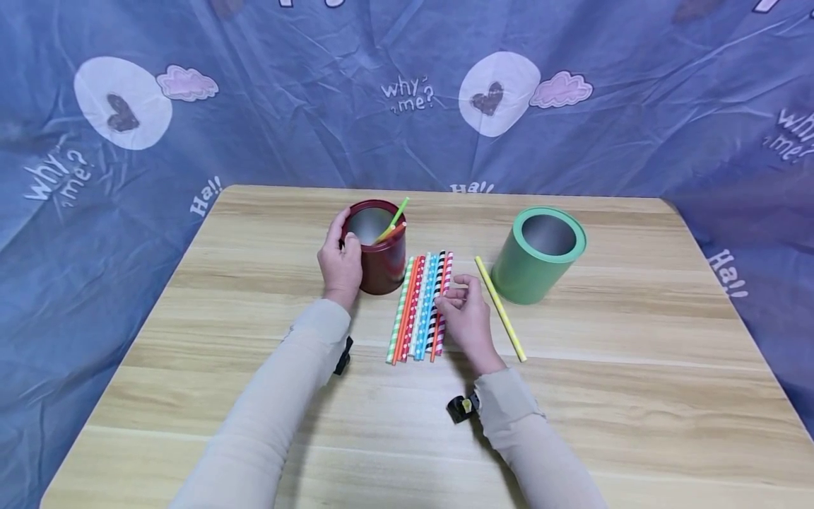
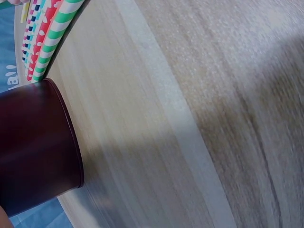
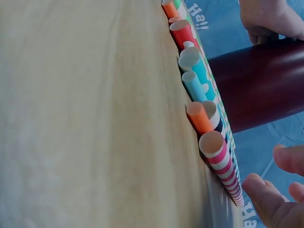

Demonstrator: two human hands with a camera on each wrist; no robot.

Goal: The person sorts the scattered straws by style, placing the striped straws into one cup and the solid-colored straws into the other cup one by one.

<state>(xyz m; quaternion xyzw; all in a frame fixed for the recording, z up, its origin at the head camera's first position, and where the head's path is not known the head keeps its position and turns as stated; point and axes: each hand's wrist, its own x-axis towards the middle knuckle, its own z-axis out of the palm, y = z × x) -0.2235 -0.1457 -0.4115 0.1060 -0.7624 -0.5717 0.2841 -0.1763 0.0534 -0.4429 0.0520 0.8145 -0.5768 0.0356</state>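
My left hand [image 1: 341,267] grips the side of a dark red can [image 1: 384,272], with the thumb near its rim. A bright green straw [image 1: 400,210] and an orange straw [image 1: 393,232] lean out of that can's mouth. Just right of it lies a row of several paper straws [image 1: 417,311], striped, dotted and plain. My right hand [image 1: 469,324] hovers at the row's right end, by the pink-and-white striped straw [image 3: 223,164]. In the right wrist view its thumb and fingers stand apart, with nothing between them.
A yellow straw [image 1: 502,311] lies slanted on the wooden table [image 1: 636,339], right of my right hand. Beside it stands a green can [image 1: 528,276] with its mouth open. A blue printed cloth [image 1: 305,127] hangs behind the table.
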